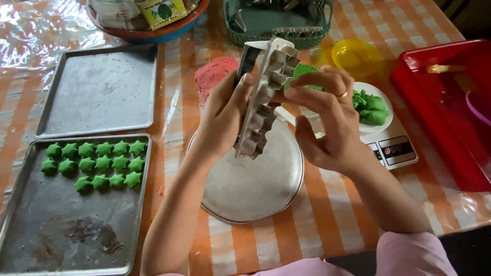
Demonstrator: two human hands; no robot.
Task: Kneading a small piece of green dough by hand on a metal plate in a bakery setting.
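The left hand [222, 115] holds a long metal star-shaped mould [263, 97] upright above the round metal plate [250, 189], its fingers closed around it. The right hand [327, 120] touches the mould's side, fingers half curled. Left of the plate, green star cookies [94, 163] lie on a baking tray [66, 240].

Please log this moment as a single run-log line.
left hand: holds star mould upright | right hand: fingers at mould | below: round metal plate | near tray: green star cookies
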